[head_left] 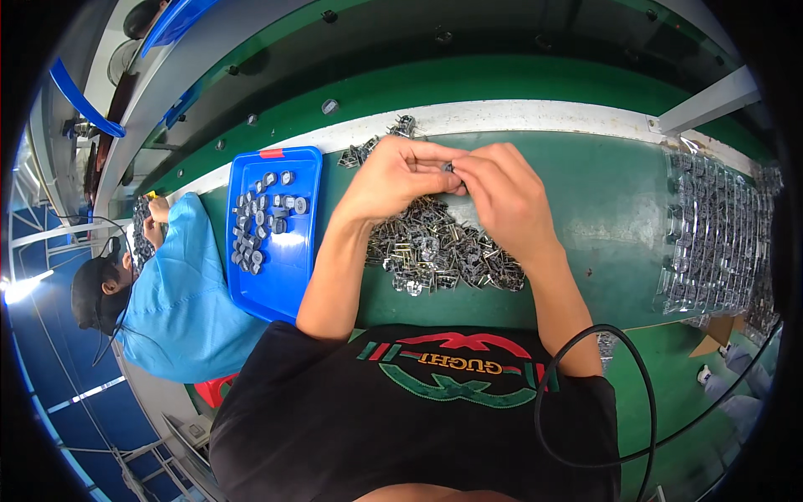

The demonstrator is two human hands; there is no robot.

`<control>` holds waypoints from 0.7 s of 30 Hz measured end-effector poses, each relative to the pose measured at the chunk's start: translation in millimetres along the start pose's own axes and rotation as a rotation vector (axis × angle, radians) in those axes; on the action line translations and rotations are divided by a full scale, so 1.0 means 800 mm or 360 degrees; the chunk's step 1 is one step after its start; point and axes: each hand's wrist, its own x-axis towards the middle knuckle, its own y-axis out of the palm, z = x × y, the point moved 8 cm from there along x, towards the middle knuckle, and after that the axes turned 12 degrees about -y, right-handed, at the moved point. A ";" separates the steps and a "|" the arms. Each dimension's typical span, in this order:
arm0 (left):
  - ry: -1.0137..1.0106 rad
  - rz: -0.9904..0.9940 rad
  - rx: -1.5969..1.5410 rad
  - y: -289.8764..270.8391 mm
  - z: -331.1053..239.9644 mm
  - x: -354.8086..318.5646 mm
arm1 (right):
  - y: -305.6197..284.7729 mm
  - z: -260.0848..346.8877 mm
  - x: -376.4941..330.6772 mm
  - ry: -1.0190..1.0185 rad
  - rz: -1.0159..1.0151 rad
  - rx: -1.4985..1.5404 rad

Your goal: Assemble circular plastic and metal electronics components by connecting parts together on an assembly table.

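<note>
Together, the left hand (pixel 393 180) and right hand (pixel 506 201) pinch a small dark part (pixel 449 167) at upper centre of the frame; below lies a heap of metal-pinned parts (pixel 431 249) on the green surface (pixel 611 234), with round grey pieces (pixel 261 219) in a blue tray (pixel 288 276) at left.

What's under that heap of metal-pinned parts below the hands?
Green tabletop shows around the heap; what lies directly beneath is covered. The left hand and right hand hide part of the heap's far side.

Head view; downward; hands (pixel 391 177) near
</note>
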 end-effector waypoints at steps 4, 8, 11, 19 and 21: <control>0.0187 -0.0418 0.0152 -0.058 -0.034 0.022 | 0.003 -0.020 -0.006 0.0211 0.0031 -0.0018; 0.0335 -0.0915 0.0432 -0.154 -0.051 0.079 | 0.028 -0.027 -0.020 0.0210 0.0340 -0.0096; 0.0231 -0.1231 0.0757 -0.217 -0.046 0.124 | 0.049 -0.029 -0.028 0.0183 0.0505 -0.0177; 0.0227 -0.1568 0.1193 -0.266 -0.038 0.143 | 0.075 -0.038 -0.020 0.0094 0.0443 -0.0258; 0.0198 -0.1579 0.1124 -0.248 -0.049 0.118 | 0.072 -0.043 -0.026 0.0128 0.0400 -0.0286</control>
